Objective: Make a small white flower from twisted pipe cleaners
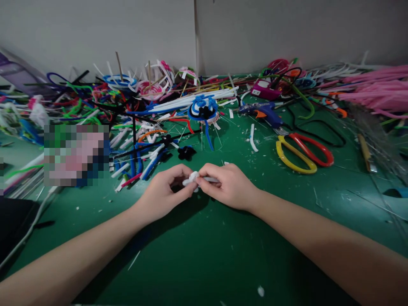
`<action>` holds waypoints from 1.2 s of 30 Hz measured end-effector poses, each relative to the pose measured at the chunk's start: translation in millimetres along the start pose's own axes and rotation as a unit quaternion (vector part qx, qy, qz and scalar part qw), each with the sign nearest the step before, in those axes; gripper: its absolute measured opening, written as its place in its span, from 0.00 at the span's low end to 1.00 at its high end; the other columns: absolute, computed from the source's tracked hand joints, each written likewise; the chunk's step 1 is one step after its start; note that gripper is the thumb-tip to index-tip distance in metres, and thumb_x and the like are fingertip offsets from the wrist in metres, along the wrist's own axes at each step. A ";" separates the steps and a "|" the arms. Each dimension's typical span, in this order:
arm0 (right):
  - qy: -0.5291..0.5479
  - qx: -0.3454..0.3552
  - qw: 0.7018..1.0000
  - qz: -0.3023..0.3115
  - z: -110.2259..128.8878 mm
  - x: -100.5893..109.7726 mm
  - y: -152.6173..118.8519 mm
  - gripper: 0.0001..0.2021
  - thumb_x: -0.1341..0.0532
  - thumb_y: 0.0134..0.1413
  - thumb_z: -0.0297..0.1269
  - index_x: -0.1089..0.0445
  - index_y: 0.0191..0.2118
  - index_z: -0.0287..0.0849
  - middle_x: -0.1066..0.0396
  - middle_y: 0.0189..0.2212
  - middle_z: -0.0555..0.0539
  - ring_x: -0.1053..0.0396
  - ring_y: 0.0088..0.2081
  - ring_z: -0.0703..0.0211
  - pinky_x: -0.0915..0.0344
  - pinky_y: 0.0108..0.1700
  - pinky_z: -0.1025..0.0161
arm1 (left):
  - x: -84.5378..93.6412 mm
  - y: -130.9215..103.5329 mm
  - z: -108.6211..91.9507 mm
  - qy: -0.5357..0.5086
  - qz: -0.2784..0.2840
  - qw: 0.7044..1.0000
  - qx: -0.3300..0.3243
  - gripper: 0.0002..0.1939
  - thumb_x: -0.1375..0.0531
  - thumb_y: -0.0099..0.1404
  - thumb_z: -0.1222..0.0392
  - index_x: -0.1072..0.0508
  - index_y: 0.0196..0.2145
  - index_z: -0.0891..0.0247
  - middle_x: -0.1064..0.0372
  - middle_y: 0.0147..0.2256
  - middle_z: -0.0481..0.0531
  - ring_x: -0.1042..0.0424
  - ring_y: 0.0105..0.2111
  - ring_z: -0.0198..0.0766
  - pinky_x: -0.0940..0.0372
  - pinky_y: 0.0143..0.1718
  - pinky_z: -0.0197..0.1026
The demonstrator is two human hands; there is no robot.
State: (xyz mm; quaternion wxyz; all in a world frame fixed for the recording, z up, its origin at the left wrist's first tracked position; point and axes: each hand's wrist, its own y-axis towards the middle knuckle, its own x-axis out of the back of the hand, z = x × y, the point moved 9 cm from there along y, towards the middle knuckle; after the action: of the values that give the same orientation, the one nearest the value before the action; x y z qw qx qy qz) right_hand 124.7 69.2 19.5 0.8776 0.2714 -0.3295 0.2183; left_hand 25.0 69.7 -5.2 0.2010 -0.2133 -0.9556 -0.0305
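Note:
Between my two hands, just above the green table (204, 246), is a small white fuzzy piece (193, 176) that looks like bent pipe cleaner. The thumb and fingers of my left hand (167, 189) pinch its left side. My right hand (228, 185) pinches its right side, and a short white end runs back under those fingers. The fingertips of both hands nearly touch. Beyond them lie a black fuzzy flower shape (186, 152) and a blue and white coiled piece (203, 108) with a blue stem.
Yellow and red handled scissors (296, 159) and a blue glue gun (269, 114) lie at the right. Cut pipe cleaners (153, 163) are scattered left of centre. Pink pipe cleaners (379, 89) pile up at the back right. A black object (15, 221) sits at the left edge.

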 end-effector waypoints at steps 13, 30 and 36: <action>-0.017 -0.001 0.999 0.040 -1.1 -6.4 -0.8 0.10 0.47 0.58 0.40 0.36 0.31 0.40 0.42 0.15 0.57 0.43 0.18 0.69 0.55 0.24 0.69 | -3.9 -2.2 -3.5 0.080 0.032 0.996 -0.009 0.07 0.45 0.63 0.58 0.34 0.30 0.64 0.38 0.26 0.46 0.37 0.26 0.31 0.41 0.27 0.34; -0.035 0.003 0.998 0.044 0.1 -8.0 -1.1 0.10 0.47 0.58 0.40 0.38 0.29 0.41 0.43 0.16 0.56 0.43 0.19 0.69 0.56 0.25 0.68 | -4.3 -2.9 -6.1 0.116 0.035 0.993 -0.014 0.06 0.45 0.63 0.59 0.34 0.30 0.64 0.36 0.26 0.46 0.36 0.26 0.32 0.41 0.27 0.34; -0.041 -0.012 0.997 0.061 -1.8 -9.9 -1.0 0.10 0.48 0.59 0.41 0.38 0.30 0.41 0.42 0.17 0.56 0.43 0.20 0.69 0.56 0.25 0.68 | -3.5 -2.5 -7.1 0.129 0.029 0.991 -0.015 0.07 0.45 0.63 0.58 0.33 0.30 0.63 0.36 0.26 0.46 0.36 0.26 0.32 0.40 0.26 0.33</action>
State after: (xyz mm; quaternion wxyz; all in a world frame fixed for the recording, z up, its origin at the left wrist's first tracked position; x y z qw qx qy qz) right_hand 119.2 67.5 11.1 0.8515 0.2488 -0.3838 0.2562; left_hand 29.5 65.0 0.0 0.3199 -0.2386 -0.9145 -0.0660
